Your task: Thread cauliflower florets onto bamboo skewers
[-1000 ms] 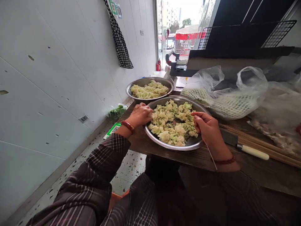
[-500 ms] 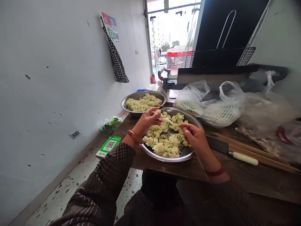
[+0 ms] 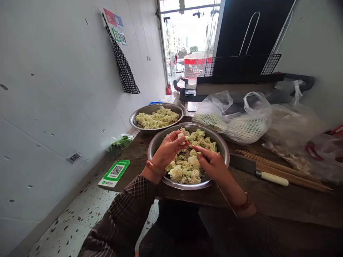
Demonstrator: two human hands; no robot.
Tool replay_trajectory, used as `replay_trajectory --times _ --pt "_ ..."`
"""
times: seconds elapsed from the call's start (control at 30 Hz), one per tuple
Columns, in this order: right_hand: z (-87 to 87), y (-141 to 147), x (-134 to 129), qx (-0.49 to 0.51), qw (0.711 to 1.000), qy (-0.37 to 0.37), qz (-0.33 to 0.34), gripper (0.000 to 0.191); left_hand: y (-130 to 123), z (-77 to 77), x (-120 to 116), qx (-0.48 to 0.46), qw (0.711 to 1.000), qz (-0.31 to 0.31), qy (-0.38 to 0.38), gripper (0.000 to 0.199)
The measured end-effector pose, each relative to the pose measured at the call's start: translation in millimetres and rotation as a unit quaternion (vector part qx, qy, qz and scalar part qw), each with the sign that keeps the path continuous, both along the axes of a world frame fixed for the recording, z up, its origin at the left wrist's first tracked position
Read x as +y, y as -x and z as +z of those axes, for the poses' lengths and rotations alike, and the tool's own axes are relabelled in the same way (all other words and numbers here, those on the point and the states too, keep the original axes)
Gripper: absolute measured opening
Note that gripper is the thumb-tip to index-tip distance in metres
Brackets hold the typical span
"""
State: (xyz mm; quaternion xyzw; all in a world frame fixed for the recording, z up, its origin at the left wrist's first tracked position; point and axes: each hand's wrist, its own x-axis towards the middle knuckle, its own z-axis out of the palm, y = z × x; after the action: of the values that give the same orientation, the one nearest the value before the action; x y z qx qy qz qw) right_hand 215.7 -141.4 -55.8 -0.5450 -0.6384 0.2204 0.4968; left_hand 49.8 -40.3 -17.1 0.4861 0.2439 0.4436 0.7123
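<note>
Over the near metal bowl (image 3: 225, 151), my left hand (image 3: 166, 151) is closed around a small cauliflower floret (image 3: 181, 136) at its fingertips. My right hand (image 3: 213, 165) is beside it, pinching a thin wooden skewer (image 3: 227, 200). The skewer's rear end sticks out below my right wrist; its front end is too fine to follow near the floret. Loose cauliflower pieces (image 3: 184, 172) lie in the bowl under both hands.
Behind on the left stands a second bowl (image 3: 132, 123) with skewered cauliflower (image 3: 158, 118). To the right lie a cleaver (image 3: 272, 177), a bundle of skewers (image 3: 300, 177) and plastic bags (image 3: 235, 125). A QR code card (image 3: 115, 172) rests at the table's left edge.
My right hand has moved left and down, close to my left hand. The floret in my left hand has come lower and is turned differently. The whole view has shifted slightly.
</note>
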Motion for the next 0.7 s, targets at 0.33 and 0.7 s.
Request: replay_trajectory --times 0.33,0.7 --pt "3.3 -0.8 -5.4 0.002 0.999 -0.039 -0.024 0.043 0.1 1.5 -5.2 0.028 0.998 0.009 -0.052 0.036" --pt "5.1 -0.8 -4.9 -0.003 0.999 -0.031 -0.022 0.044 -2.3 2.4 -7.4 0.036 0.994 0.046 -0.09 0.035"
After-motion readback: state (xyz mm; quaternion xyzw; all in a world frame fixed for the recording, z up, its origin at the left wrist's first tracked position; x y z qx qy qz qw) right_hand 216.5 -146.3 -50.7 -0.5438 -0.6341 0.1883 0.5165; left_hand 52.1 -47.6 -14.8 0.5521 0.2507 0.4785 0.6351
